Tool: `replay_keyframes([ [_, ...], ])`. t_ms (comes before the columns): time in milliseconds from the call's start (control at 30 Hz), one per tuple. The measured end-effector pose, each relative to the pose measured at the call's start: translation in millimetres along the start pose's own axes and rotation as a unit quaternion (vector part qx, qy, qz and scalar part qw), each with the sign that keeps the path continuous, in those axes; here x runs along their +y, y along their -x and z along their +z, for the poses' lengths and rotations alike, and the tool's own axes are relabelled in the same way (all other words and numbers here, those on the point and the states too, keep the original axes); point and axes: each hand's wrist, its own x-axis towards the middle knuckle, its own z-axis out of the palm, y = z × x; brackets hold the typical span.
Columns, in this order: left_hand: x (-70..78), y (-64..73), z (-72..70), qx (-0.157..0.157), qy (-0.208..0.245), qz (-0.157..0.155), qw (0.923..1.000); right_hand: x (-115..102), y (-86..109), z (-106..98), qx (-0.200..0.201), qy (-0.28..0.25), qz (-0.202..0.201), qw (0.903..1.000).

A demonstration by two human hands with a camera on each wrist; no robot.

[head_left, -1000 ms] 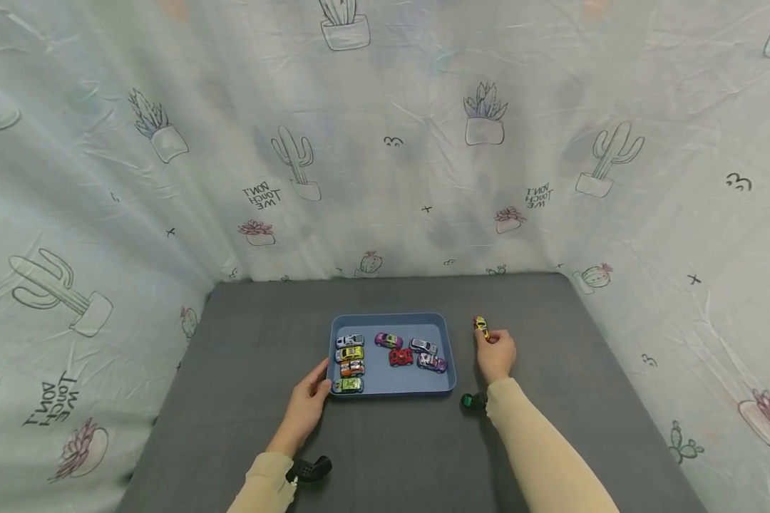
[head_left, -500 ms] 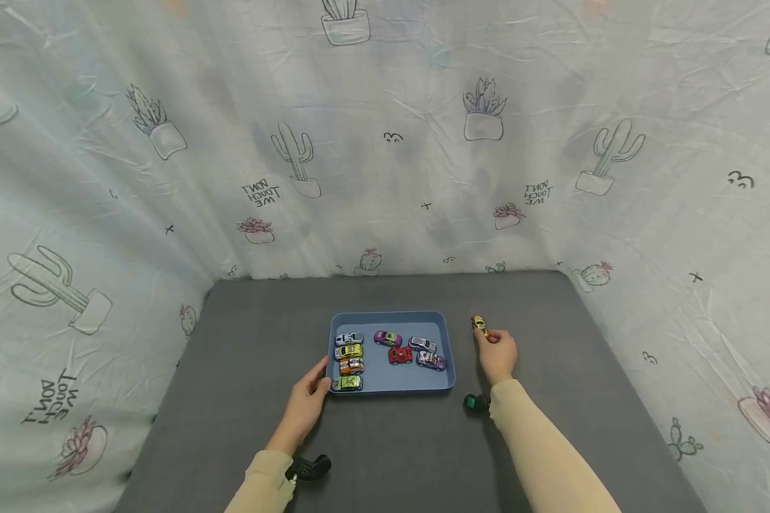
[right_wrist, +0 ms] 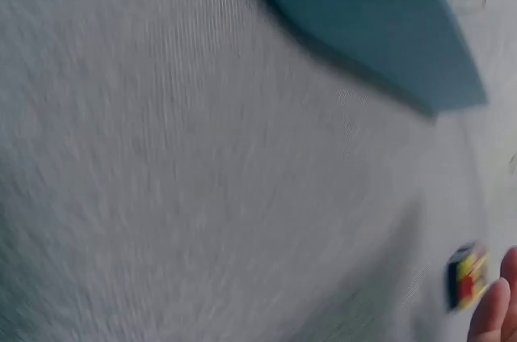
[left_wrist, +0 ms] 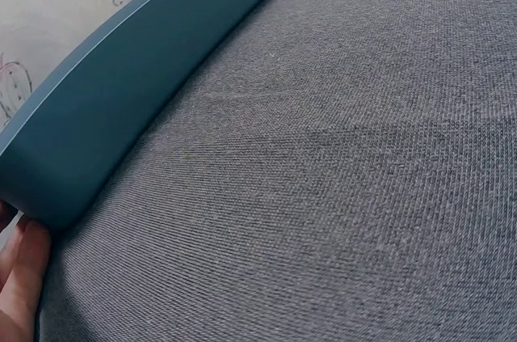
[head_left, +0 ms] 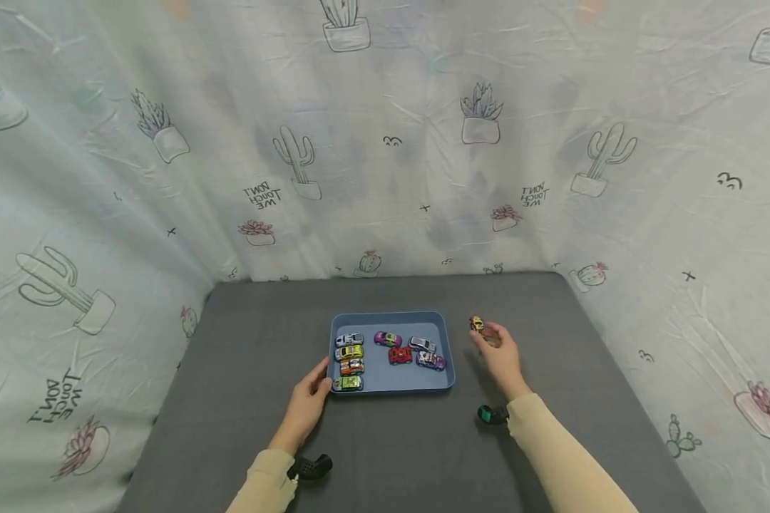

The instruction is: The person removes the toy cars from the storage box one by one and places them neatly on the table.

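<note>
Probably mid-pickup or set-down: right hand (head_left: 502, 358)'s at the yellow car (head_left: 477, 324), toward the table (head_left: 391, 445)'s far edge, can't tell if pinching; left hand (head_left: 306, 404), spread, touches the tray (head_left: 375, 377). Next likely wants careful fingers.

Grey cloth-topped table (head_left: 391, 445), finely ribbed weave, blue rectangular tray (head_left: 375, 374) with rounded corners lying flat on top

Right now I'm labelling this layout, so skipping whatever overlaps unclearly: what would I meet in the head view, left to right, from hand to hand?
Left hand → column of four cars → red car → purple-and-white car → yellow-and-red car → right hand.
</note>
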Motion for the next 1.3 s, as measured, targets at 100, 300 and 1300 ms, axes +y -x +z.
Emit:
replay_keyframes([
  [100, -7.2, -3.8, -0.5, 0.002, -0.004, 0.0, 1.0, -10, 5.8, 4, -0.035, 0.013, -0.023, 0.999],
  [300, -7.9, -4.2, 0.2, 0.001, 0.0, 0.001, 1.0, -25, 20.1, 15, -0.095, 0.054, -0.05, 0.9927],
  [1300, -10.4, -2.4, 0.4, 0.001, 0.001, 0.006, 1.0, -21, 25.6, 57, -0.131, 0.245, -0.143, 0.9497],
])
